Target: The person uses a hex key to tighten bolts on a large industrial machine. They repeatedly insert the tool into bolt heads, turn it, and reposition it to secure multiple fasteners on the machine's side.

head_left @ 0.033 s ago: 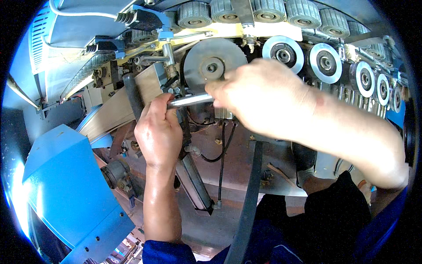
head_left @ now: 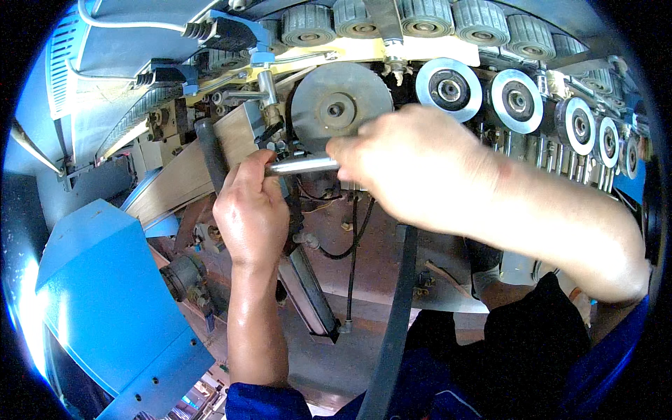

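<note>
Silvery bar (head_left: 301, 165) spans my grip. Left hand (head_left: 252, 213) curls closed round one end, right hand (head_left: 413, 168) the other, near a disc (head_left: 318, 87).

Pretty bright overall, but nasty white glare hits the left side of the blue cover (head_left: 122, 294), the right hand (head_left: 409, 164) looks kinda soft, and the edges warp into black.

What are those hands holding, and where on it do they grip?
A shiny silver metal rod: the bare left hand grips its left part, the bare right hand its right part; both tips are hidden.
</note>
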Motion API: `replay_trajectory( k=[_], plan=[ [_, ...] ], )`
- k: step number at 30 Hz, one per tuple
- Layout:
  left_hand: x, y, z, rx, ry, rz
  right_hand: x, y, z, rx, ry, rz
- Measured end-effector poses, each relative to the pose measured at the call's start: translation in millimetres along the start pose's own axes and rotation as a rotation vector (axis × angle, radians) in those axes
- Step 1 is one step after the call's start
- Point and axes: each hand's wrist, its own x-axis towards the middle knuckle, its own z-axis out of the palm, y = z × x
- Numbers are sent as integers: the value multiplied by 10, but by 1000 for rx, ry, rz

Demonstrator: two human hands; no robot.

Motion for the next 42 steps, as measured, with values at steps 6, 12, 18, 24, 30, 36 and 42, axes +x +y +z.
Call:
replay_trajectory(
  k=[6, 12, 18, 24, 30, 36, 42],
  plan=[
    [29, -88, -15, -67, -61, 48, -174, -401, 424, 701, 120, 177],
    [67, -186, -41, -131, -109, 126, -103, -811, 668, 1222, 84, 345],
    [90, -234, -54, -108, -107, 229, -31, -953, 842, 1363, 77, 353],
    [-37, -112, -86, -165, 27, 157, -234, -420, 436, 787, 127, 197],
    [-10, -9, -166, -69, -9, 69, -189, -35, 28, 489, 57, 53],
    [-6, -44, -95, -191, -13, -76, -193, 68, -166, 425, 111, 47],
    [-71, -130, -47, -64, 20, -201, -825, 163, -58, 764, -355, 270]
  ],
)
